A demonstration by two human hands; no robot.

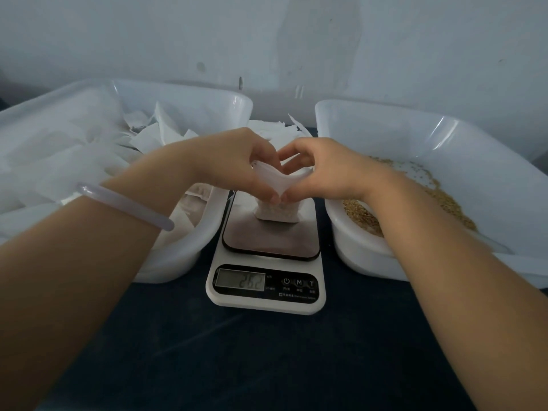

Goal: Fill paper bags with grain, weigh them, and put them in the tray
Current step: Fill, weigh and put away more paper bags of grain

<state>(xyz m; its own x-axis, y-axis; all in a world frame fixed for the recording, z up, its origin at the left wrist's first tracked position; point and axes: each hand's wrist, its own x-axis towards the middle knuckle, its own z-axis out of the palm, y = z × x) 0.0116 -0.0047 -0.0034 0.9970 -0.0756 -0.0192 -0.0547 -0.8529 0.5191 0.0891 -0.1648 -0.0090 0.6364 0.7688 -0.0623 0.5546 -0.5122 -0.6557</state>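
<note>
- White paper, thin enough that the fill shows as a lump at the bottom: the paper bag [277,213] stands on the dark plate of the scale [268,243], between the two tubs.
- The left hand [237,161] and the right hand [323,170] each pinch the bag's top edge with curled fingers and thumb, one at either side. I'd guess they are steadying it upright for the weighing.
- Its long axis runs up and down, with the filled end on the plate and the mouth pointing up, stretched sideways between the hands.
- The display [240,280] is lit; the digits are too dim for me to trust.
- The grain [444,200] lies in the right tub [370,262], handy for topping up. The tray [184,256] of bags sits to the left, a short carry away.
</note>
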